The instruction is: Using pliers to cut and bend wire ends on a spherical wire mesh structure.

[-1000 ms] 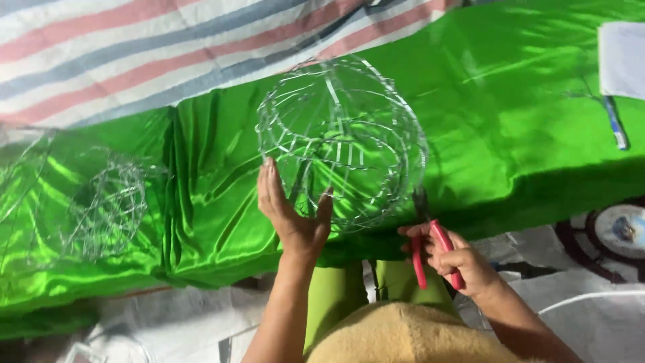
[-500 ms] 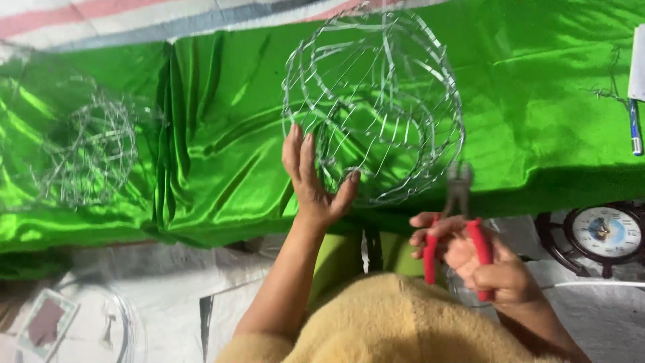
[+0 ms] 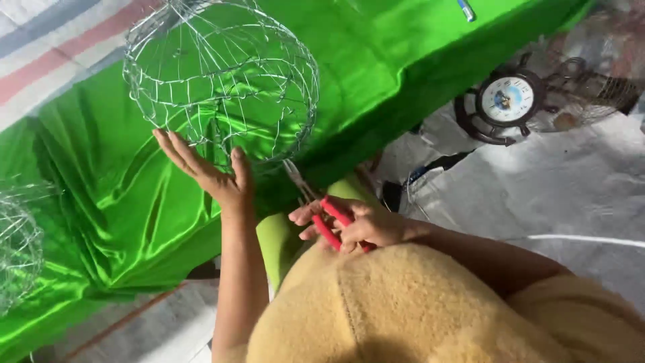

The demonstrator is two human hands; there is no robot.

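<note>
A round wire cage ball [image 3: 222, 77] rests on shiny green cloth [image 3: 376, 60]. My left hand [image 3: 211, 171] presses flat against the ball's near lower side, fingers spread. My right hand [image 3: 356, 225] grips red-handled pliers [image 3: 322, 215]; their metal jaws point up and touch the ball's lower edge. A tan fuzzy garment [image 3: 416, 309] covers my lap and lower arm.
A second wire ball [image 3: 17, 245] lies at the left edge on the green cloth. A striped cloth [image 3: 40, 47] shows at the upper left. A round clock in a dark wheel-shaped frame [image 3: 507, 101] and a fan grille [image 3: 591, 81] lie on the floor at the right.
The view has swung and tilted, so the ball now sits at the upper left. My right hand has brought the pliers up to the ball's lower edge. My left hand stays on the ball.
</note>
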